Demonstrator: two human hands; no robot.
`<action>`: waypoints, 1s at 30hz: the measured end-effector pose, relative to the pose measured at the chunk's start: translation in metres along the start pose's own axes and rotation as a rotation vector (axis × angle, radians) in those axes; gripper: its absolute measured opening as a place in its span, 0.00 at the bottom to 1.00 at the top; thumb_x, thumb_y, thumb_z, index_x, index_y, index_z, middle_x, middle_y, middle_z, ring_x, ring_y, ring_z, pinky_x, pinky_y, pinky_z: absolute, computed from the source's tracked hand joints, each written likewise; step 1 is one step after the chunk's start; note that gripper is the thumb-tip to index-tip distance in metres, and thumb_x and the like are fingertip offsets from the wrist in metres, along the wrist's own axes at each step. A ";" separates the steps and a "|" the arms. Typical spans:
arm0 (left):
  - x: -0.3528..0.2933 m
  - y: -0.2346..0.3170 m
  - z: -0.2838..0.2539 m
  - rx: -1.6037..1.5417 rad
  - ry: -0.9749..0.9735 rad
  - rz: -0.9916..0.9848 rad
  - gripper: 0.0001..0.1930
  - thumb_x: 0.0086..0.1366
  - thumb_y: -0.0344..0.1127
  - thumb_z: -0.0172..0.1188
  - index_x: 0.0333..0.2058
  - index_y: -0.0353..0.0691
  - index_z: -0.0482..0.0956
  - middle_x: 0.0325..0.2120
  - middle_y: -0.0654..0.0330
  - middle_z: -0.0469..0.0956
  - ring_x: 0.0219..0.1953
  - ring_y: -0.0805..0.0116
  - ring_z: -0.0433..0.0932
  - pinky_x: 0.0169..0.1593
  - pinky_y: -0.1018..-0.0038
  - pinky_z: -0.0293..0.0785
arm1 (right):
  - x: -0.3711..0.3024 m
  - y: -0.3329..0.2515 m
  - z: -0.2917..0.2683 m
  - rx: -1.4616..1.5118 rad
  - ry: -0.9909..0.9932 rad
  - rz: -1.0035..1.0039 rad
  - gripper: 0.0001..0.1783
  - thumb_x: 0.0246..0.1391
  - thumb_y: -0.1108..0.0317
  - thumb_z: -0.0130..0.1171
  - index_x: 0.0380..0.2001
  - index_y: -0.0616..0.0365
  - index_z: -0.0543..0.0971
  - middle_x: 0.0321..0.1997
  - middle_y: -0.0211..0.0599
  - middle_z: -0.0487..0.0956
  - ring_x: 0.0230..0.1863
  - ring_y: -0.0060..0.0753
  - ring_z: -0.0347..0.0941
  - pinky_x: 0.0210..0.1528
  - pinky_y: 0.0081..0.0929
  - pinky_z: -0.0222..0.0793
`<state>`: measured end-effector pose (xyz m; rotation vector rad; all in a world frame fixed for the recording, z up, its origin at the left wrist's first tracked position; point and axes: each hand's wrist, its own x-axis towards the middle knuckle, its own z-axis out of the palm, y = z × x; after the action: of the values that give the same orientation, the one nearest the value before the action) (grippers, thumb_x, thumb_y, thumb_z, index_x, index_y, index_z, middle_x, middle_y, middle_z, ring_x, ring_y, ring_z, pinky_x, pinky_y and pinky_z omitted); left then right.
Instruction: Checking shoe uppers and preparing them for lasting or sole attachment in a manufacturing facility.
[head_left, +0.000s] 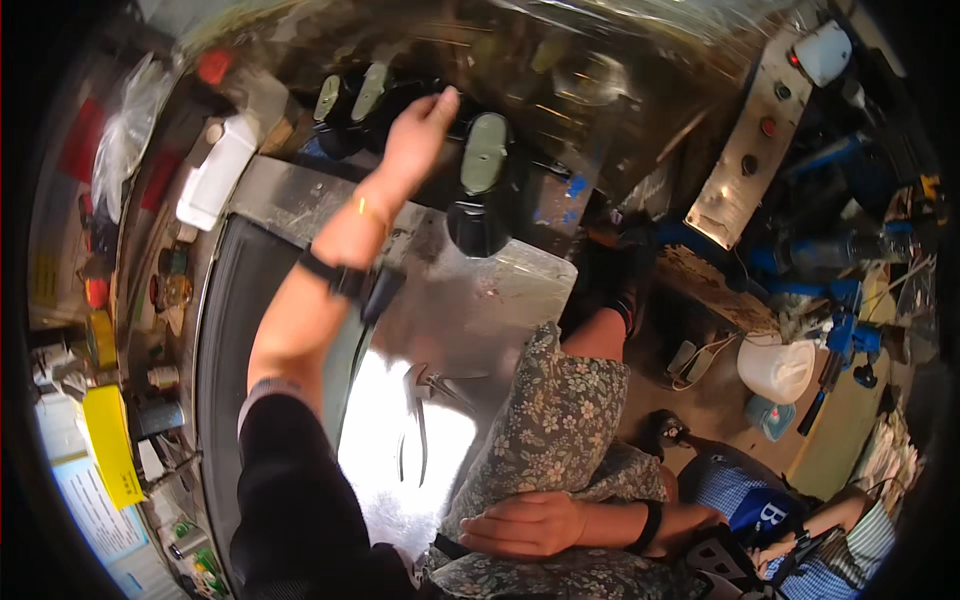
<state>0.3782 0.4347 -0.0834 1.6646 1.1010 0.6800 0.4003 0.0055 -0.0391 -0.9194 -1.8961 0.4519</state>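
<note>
My left hand (418,135) reaches to the far side of the bench, its fingers bent and close together beside dark, shoe-shaped pieces. What it grips is hidden. Just right of it stands a black shoe-shaped piece (478,230) with a grey-green oval sole face (486,155). Two similar pieces with green sole faces (370,92) are at its left. My right hand (525,522) lies flat on the floral cloth (565,410) over my lap, holding nothing. On the metal sheet (530,285) between my arm and lap lie metal pincers (418,425) in bright light.
A dark belt-like surface (260,330) runs along the left, beside a white plastic container (217,175) and a yellow box (110,445). At right are a metal control panel (745,160), a white bucket (778,368) and another person's arm (825,515).
</note>
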 end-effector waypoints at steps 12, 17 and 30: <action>-0.064 0.048 0.057 1.159 -0.169 0.196 0.42 0.54 0.50 0.68 0.65 0.49 0.62 0.70 0.43 0.46 0.67 0.35 0.54 0.66 0.48 0.58 | -0.006 -0.010 0.005 -0.059 0.053 -0.051 0.17 0.43 0.66 0.65 0.41 0.51 0.82 0.43 0.29 0.81 0.40 0.28 0.78 0.39 0.27 0.75; -0.175 0.076 0.076 -0.012 -0.443 0.221 0.30 0.64 0.45 0.63 0.58 0.31 0.69 0.49 0.46 0.77 0.53 0.63 0.75 0.58 0.68 0.69 | -0.004 -0.023 -0.010 -0.097 0.016 -0.020 0.15 0.44 0.70 0.63 0.39 0.51 0.81 0.42 0.29 0.80 0.39 0.32 0.77 0.38 0.31 0.75; -0.480 0.100 0.072 0.303 -0.031 0.675 0.09 0.61 0.33 0.57 0.32 0.35 0.84 0.33 0.51 0.84 0.41 0.52 0.82 0.49 0.62 0.74 | -0.069 -0.040 0.030 0.174 -0.125 0.124 0.16 0.40 0.72 0.59 0.36 0.61 0.77 0.42 0.46 0.78 0.48 0.49 0.74 0.52 0.39 0.67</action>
<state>0.2662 -0.0382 0.0151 2.3328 0.6210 0.9332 0.3765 -0.0706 -0.0688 -0.9138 -1.8834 0.7522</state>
